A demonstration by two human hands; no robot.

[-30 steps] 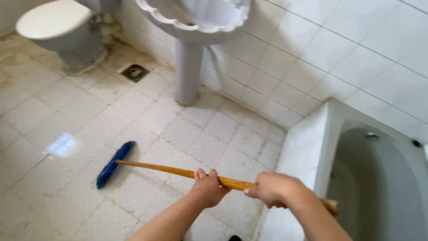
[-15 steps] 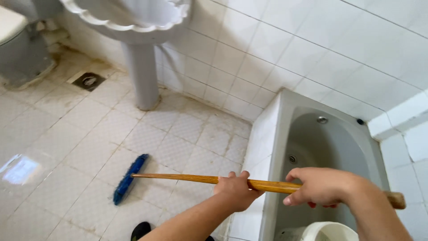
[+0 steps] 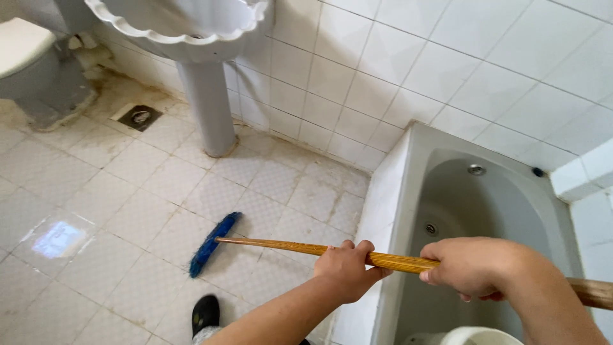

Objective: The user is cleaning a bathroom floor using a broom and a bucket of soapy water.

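Note:
I hold a long wooden broom handle [image 3: 281, 246] with both hands. My left hand [image 3: 348, 268] grips it near the middle, my right hand [image 3: 472, 267] grips it further back, above the bathtub [image 3: 408, 191]. The blue brush head [image 3: 212, 243] rests on the white tiled floor [image 3: 128, 191], to the left of my hands. The handle's far end runs out past my right wrist at the right edge.
A white pedestal sink [image 3: 198, 57] stands against the tiled wall at the back left. A toilet [image 3: 32, 64] and a floor drain [image 3: 140, 117] are at the far left. A white bucket rim [image 3: 472, 335] shows at the bottom. My black shoe [image 3: 205, 313] is below the brush.
The brush head has slid a little to the right and toward the tub, and the view has shifted slightly. Both hands keep the same grip on the handle.

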